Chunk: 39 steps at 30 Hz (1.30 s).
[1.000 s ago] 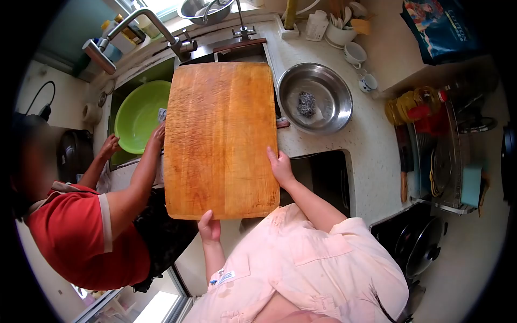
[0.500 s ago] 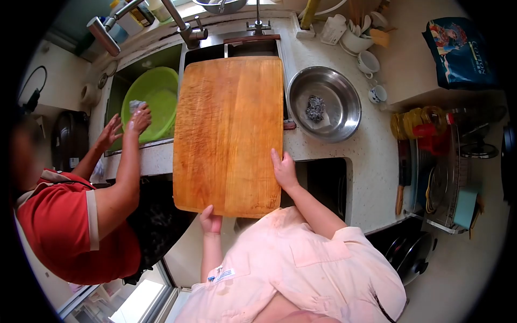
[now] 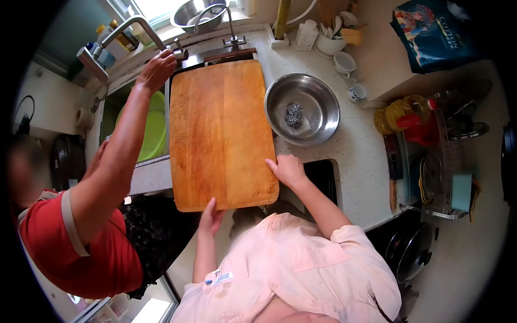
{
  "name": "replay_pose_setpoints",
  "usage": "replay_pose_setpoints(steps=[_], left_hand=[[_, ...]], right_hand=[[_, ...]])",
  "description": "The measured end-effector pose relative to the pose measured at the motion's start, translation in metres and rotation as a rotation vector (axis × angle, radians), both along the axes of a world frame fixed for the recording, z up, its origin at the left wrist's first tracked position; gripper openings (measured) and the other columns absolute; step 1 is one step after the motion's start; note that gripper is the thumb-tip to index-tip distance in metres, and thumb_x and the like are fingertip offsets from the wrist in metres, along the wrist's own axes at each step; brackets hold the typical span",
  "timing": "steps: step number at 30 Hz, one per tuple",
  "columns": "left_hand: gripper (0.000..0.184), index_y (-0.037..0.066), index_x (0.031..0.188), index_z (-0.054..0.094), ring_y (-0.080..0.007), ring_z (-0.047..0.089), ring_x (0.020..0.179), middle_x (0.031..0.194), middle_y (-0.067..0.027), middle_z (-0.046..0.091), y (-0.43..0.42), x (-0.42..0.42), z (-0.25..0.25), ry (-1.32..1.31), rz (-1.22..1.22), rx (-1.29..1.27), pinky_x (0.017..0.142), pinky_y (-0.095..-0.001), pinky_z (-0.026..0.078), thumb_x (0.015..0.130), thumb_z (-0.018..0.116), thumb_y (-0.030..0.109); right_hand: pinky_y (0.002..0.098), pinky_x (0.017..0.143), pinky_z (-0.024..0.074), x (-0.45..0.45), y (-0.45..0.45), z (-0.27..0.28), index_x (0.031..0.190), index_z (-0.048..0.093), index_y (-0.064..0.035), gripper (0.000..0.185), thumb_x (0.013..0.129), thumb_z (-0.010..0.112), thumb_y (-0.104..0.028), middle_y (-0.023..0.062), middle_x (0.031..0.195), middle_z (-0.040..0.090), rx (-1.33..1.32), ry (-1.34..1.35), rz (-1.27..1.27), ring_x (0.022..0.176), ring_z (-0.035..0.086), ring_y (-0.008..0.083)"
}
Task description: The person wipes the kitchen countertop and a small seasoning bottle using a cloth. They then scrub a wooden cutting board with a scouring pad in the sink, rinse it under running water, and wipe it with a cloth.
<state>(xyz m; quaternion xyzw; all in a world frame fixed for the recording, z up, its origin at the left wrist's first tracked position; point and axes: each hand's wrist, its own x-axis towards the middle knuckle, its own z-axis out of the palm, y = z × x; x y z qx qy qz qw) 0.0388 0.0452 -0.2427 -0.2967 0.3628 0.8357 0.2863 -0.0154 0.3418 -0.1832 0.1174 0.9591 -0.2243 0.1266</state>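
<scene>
A large wooden cutting board (image 3: 221, 134) lies across the right part of the sink and overhangs the counter's front edge. My left hand (image 3: 211, 217) grips its near edge, thumb on top and the other fingers hidden below. On the board's right edge, near the close corner, my right hand (image 3: 286, 170) is closed with its thumb on the top face. Just right of the board stands a steel bowl (image 3: 328, 116) holding a steel wool scrubber (image 3: 294, 115).
At my left, a person in a red shirt (image 3: 70, 253) reaches one hand to the faucet (image 3: 177, 53). A green basin (image 3: 156, 126) sits in the left sink. Cups (image 3: 343, 63), a knife (image 3: 392, 177) and a dish rack (image 3: 441, 194) stand to the right.
The co-worker's hand has gone from above the green basin up to the faucet handle. My view has shifted slightly, and both my hands still hold the board.
</scene>
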Motion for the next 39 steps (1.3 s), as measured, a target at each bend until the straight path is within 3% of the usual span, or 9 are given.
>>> replay_pose_setpoints(steps=[5,8,18,19,23,28,31,36,39], left_hand=[[0.033,0.012,0.113,0.05,-0.0178,0.053,0.097,0.106,-0.0038,0.058,0.007,0.006,0.012,-0.064,-0.127,-0.05,0.082,-0.0301,0.044,0.085,0.055,0.03],[0.036,0.007,0.112,0.051,-0.0184,0.055,0.095,0.103,-0.0071,0.059,0.018,0.01,0.009,-0.033,-0.334,-0.098,0.081,-0.029,0.043,0.087,0.052,0.033],[0.029,0.005,0.1,0.056,-0.0155,0.056,0.079,0.088,-0.0062,0.061,0.046,-0.002,0.004,0.058,-0.24,-0.082,0.07,-0.0234,0.045,0.088,0.052,0.031],[0.029,0.006,0.1,0.056,-0.0153,0.057,0.079,0.089,-0.0059,0.061,0.046,-0.003,0.008,0.064,-0.249,-0.086,0.07,-0.0231,0.046,0.088,0.052,0.031],[0.028,0.008,0.098,0.057,-0.0154,0.057,0.08,0.087,-0.005,0.061,0.052,-0.005,0.012,0.063,-0.263,-0.047,0.069,-0.0224,0.048,0.087,0.052,0.033],[0.034,0.005,0.094,0.056,-0.0176,0.058,0.079,0.085,-0.0071,0.06,0.041,-0.015,0.03,-0.161,-0.457,-0.047,0.068,-0.023,0.048,0.086,0.053,0.038],[0.041,-0.001,0.091,0.055,-0.0176,0.057,0.076,0.081,-0.0082,0.059,0.031,-0.024,0.041,-0.23,-0.689,-0.078,0.064,-0.0236,0.047,0.087,0.05,0.04],[0.027,-0.001,0.087,0.056,-0.0121,0.052,0.065,0.071,-0.0039,0.054,0.033,-0.03,0.076,0.039,-0.96,-0.383,0.06,-0.0225,0.044,0.088,0.052,0.026],[0.018,0.001,0.088,0.058,-0.0083,0.05,0.064,0.071,-0.0014,0.055,0.045,-0.036,0.091,0.298,-0.984,-0.53,0.059,-0.0202,0.041,0.087,0.054,0.018]], right_hand=[[0.045,0.071,0.0461,0.048,-0.003,-0.019,0.082,0.061,0.0037,0.058,0.083,0.043,-0.052,0.0256,0.081,0.06,-0.46,-0.272,-0.164,0.077,0.058,0.0405],[0.0258,0.048,0.0479,0.068,-0.007,-0.038,0.089,0.049,0.0031,0.04,0.086,0.053,-0.037,0.0073,0.071,0.057,-0.923,-0.221,-0.294,0.056,0.058,0.0126],[0.0268,0.044,0.0486,0.063,0.011,-0.015,0.089,0.05,0.0045,0.04,0.08,0.063,-0.032,0.0093,0.072,0.059,-1.037,-0.008,-0.423,0.054,0.059,0.0134],[0.028,0.053,0.0481,0.066,0.01,-0.025,0.093,0.05,0.0026,0.039,0.079,0.063,-0.032,0.0108,0.071,0.06,-1.059,-0.006,-0.417,0.059,0.06,0.0158],[0.0377,0.067,0.0457,0.087,0.023,-0.037,0.085,0.051,-0.0027,0.029,0.07,0.068,-0.021,0.015,0.079,0.057,-0.564,0.426,-0.353,0.074,0.056,0.0315],[0.037,0.053,0.0442,0.095,0.062,0.038,0.072,0.048,-0.0048,0.011,0.072,0.059,-0.007,0.0125,0.063,0.054,-0.494,0.665,-0.535,0.059,0.056,0.0298],[0.0393,0.075,0.0461,0.1,0.08,0.03,0.091,0.058,-0.0065,0.021,0.072,0.064,-0.014,0.0131,0.105,0.051,0.251,0.274,-0.457,0.093,0.052,0.032],[0.0404,0.081,0.0443,0.042,0.091,0.053,0.103,0.055,-0.0087,0.035,0.072,0.067,-0.02,0.0139,0.11,0.049,-0.259,0.441,-0.368,0.1,0.05,0.0322],[0.0389,0.082,0.0447,-0.021,0.09,0.027,0.103,0.056,-0.0097,0.035,0.071,0.067,-0.02,0.0114,0.107,0.053,-0.186,0.595,-0.248,0.1,0.052,0.0305]])
